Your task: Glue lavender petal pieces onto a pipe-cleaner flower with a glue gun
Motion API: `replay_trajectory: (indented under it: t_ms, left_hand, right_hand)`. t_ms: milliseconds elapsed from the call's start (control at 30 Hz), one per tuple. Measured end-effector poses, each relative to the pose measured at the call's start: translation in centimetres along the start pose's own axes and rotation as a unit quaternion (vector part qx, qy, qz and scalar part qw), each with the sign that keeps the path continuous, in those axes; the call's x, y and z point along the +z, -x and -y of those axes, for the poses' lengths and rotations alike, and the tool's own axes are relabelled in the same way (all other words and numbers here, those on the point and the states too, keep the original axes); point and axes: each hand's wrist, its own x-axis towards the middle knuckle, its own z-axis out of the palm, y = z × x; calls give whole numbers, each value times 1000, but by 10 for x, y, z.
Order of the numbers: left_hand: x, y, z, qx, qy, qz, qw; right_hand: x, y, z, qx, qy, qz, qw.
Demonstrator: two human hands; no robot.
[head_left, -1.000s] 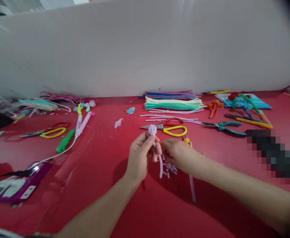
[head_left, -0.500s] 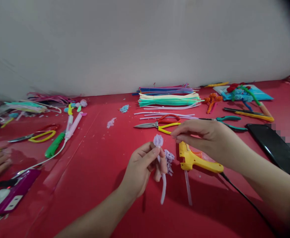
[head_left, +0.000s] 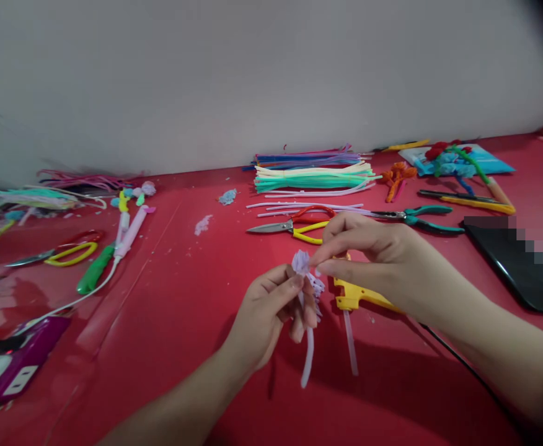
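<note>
My left hand (head_left: pixel 271 303) pinches a lilac pipe-cleaner flower (head_left: pixel 300 262) just below its fluffy head; its pale stem hangs down past my fingers. To the right, my right hand (head_left: pixel 364 251) has thumb and forefinger pressed together beside the flower head. Whatever lies between those fingertips is too small to make out. Behind my left fingers lies a pile of short lilac pieces (head_left: pixel 317 286), partly hidden. A yellow glue gun (head_left: pixel 349 296) rests under my right hand, with a clear glue stick (head_left: pixel 351 344) poking out toward me.
Beyond my hands lie scissors (head_left: pixel 271 228), pliers (head_left: pixel 427 220) and pipe-cleaner bundles (head_left: pixel 318 176). A black phone (head_left: pixel 508 266) is at right, by finished pipe-cleaner flowers (head_left: pixel 452 162). At left are another pair of scissors (head_left: pixel 62 254), a pink glue gun (head_left: pixel 132 232) and a purple device (head_left: pixel 43 353).
My right hand has moved left and down, its fingertips coming close to the flower head. My left hand keeps its hold. At the far left, the other person's hand has left view.
</note>
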Motion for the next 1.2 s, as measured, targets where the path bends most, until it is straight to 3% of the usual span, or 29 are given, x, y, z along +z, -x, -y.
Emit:
replay_trajectory:
  t_ms: [300,567,867,1200]
  left_hand:
    - [4,2,2,-35,41,32,998]
    - [3,2,3,-41,36,35,998]
    - [0,2,3,0,23,33,999]
    - [0,4,2,3,6,29,1000]
  right_hand:
    - [14,2,-4,11,4,-30,999]
    - [16,5,-6,-92,94,-64,989]
    - [22,10,-11,-248,254,-132,925]
    - [23,14,-11,-283,340,-145,885]
